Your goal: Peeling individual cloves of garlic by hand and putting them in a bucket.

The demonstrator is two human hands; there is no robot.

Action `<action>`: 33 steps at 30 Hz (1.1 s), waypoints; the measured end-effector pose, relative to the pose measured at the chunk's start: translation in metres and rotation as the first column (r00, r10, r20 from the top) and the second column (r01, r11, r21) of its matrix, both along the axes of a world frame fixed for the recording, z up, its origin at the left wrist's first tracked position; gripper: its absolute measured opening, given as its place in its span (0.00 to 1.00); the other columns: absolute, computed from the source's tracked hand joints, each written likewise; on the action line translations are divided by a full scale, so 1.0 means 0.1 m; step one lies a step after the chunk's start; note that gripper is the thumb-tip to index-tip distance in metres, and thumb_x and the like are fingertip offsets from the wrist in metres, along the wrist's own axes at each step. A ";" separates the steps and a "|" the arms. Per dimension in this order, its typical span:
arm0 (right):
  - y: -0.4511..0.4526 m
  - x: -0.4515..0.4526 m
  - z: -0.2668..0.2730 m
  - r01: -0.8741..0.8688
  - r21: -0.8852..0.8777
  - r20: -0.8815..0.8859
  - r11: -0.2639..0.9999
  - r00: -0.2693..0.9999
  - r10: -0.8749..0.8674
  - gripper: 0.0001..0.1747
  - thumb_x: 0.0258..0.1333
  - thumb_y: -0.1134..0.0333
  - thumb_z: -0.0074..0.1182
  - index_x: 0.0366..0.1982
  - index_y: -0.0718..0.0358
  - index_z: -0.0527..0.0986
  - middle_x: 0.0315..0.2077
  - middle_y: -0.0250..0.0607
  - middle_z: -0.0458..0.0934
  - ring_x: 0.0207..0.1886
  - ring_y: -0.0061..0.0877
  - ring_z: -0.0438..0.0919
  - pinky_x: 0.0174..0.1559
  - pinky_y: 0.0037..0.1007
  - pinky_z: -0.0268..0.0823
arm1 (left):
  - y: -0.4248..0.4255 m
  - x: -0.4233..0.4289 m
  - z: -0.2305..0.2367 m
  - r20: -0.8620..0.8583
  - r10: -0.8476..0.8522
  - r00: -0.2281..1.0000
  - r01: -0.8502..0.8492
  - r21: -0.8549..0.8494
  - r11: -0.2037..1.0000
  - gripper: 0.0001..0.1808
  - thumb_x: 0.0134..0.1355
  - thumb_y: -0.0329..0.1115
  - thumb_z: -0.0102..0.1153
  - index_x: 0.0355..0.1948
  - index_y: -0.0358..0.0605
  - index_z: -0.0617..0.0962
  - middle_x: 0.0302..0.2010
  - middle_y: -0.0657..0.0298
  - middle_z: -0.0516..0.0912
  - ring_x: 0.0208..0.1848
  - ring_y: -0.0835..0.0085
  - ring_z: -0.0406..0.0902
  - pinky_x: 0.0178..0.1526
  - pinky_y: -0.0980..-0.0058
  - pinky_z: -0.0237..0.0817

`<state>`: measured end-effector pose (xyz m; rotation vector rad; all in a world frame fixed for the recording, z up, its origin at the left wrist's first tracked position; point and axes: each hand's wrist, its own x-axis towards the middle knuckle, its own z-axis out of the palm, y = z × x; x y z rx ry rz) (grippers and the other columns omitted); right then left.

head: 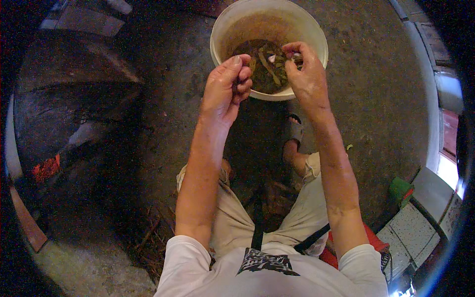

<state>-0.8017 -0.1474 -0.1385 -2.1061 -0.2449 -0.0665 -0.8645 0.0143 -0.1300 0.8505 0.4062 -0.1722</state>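
A white plastic bucket point(269, 97) stands on the floor before me, its inner wall stained brown. Green and brown plant scraps point(267, 68) lie in its bottom, along with a small white piece point(272, 58). Over the bucket's left rim is my left hand point(227, 83), fingers curled in and thumb pressed against the forefinger. Whatever may be inside that fist is hidden. My right hand point(308, 76) hovers above the right side of the bucket. Its thumb and forefinger pinch a small purple-and-white piece point(290, 55), too small to name surely.
At the left, an orange glow like fire point(46, 169) shows in a dark stove-like structure. Thin sticks point(150, 232) lie beside my left leg. A red object point(373, 239) is by my right hip, near pale tiled blocks point(408, 232) and a green object point(400, 191).
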 end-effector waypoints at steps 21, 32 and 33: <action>0.11 -0.07 0.16 -0.207 0.250 -0.246 0.946 0.931 0.269 0.12 0.48 0.68 0.55 0.34 0.66 0.71 0.28 0.45 0.79 0.34 0.27 0.79 0.38 0.29 0.69 | -0.22 0.05 0.12 0.262 -0.113 0.958 -0.144 0.785 0.602 0.15 0.61 0.36 0.54 0.43 0.36 0.77 0.33 0.61 0.82 0.33 0.80 0.76 0.36 0.80 0.68; 0.23 -0.17 0.07 -0.234 0.353 -0.100 0.906 0.953 0.285 0.11 0.48 0.68 0.55 0.34 0.65 0.71 0.30 0.46 0.78 0.35 0.31 0.79 0.37 0.32 0.69 | -0.27 0.07 0.09 0.394 -0.032 0.919 -0.378 0.900 0.216 0.11 0.63 0.35 0.48 0.34 0.37 0.77 0.26 0.55 0.80 0.29 0.61 0.78 0.32 0.70 0.67; 0.24 -0.18 0.07 -0.227 0.363 -0.098 0.904 0.955 0.279 0.11 0.48 0.68 0.55 0.34 0.65 0.71 0.29 0.46 0.79 0.34 0.31 0.79 0.37 0.32 0.69 | -0.25 0.07 0.07 0.394 -0.032 0.919 -0.379 0.901 0.212 0.11 0.63 0.35 0.48 0.34 0.37 0.77 0.26 0.55 0.80 0.29 0.61 0.78 0.32 0.70 0.67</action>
